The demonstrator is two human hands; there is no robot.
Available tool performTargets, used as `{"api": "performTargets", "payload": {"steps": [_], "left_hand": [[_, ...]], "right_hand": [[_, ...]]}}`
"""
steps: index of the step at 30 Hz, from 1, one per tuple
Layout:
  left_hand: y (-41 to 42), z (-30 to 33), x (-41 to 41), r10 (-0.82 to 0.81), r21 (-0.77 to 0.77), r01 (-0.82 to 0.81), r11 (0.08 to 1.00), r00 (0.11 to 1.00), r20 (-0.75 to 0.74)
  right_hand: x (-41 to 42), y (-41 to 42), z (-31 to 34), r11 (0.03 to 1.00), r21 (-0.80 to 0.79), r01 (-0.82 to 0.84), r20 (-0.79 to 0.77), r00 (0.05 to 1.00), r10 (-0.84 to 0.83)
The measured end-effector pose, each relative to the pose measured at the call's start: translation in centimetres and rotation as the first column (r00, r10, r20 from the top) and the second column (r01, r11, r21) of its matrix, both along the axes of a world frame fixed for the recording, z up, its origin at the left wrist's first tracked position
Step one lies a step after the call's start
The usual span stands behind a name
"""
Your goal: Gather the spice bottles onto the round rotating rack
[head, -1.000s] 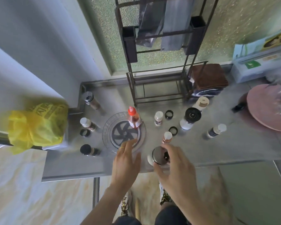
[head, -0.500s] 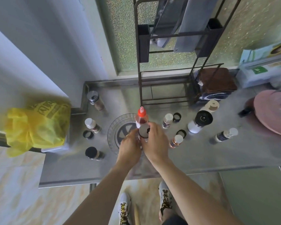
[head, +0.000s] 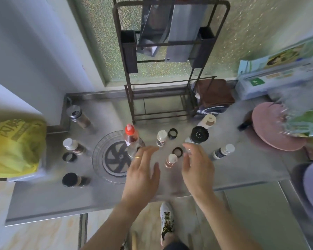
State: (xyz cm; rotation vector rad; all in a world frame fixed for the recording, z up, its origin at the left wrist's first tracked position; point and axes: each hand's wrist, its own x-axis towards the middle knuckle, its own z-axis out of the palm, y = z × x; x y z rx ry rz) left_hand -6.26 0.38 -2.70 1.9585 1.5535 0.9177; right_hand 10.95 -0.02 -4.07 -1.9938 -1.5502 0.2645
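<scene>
The clear round rack (head: 99, 159) with a dark spoked centre lies on the steel counter. A red-capped bottle (head: 130, 135) and a dark-lidded jar (head: 134, 150) stand on its right side. My left hand (head: 143, 170) hovers open just right of the rack, fingers spread. My right hand (head: 197, 165) is open too, farther right. Between them stands a small copper bottle with a white cap (head: 171, 160). Other bottles stand around: white-capped (head: 161, 138), black-lidded (head: 198, 135), a lying one (head: 222, 151), and three left of the rack (head: 73, 146) (head: 72, 179) (head: 78, 115).
A tall dark wire shelf (head: 163, 105) stands behind the bottles. Loose black rings (head: 172, 133) (head: 177, 151) (head: 69, 156) lie on the counter. A yellow bag (head: 13, 147) sits at left, a pink round board (head: 273, 127) and a folded brown cloth (head: 213, 92) at right. The counter's front edge runs below my hands.
My right hand carried the dark-lidded jar onto the rack next to the red-capped bottle and let go. Both hands have pulled back to the right, empty.
</scene>
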Motion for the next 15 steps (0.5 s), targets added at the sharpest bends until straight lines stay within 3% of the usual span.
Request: {"api": "performTargets", "payload": {"steps": [3, 7, 12, 15], "left_hand": [[0.5, -2.4, 3.3, -0.090, -0.180, 0.086, 0.980, 0.996, -0.013], [1.1, -6.1, 5.9, -0.047, -0.379, 0.038, 0.925, 0.999, -0.016], [1.6, -9.1, 7.1, 0.146, -0.400, -0.141, 0.905, 0.989, -0.018], [1.4, -9.9, 7.3, 0.205, -0.391, -0.195, 0.900, 0.979, -0.016]], "right_hand": [[3.9, 1.6, -3.8, 0.965, -0.232, -0.123, 0.070, 0.987, 0.143], [4.6, 3.6, -7.6, 0.832, -0.463, -0.304, 0.160, 0.895, 0.416], [3.9, 4.6, -9.5, 0.822, -0.423, -0.380, 0.123, 0.875, 0.468], [4.4, 3.7, -9.1, 0.857, -0.373, -0.357, 0.033, 0.917, 0.397]]}}
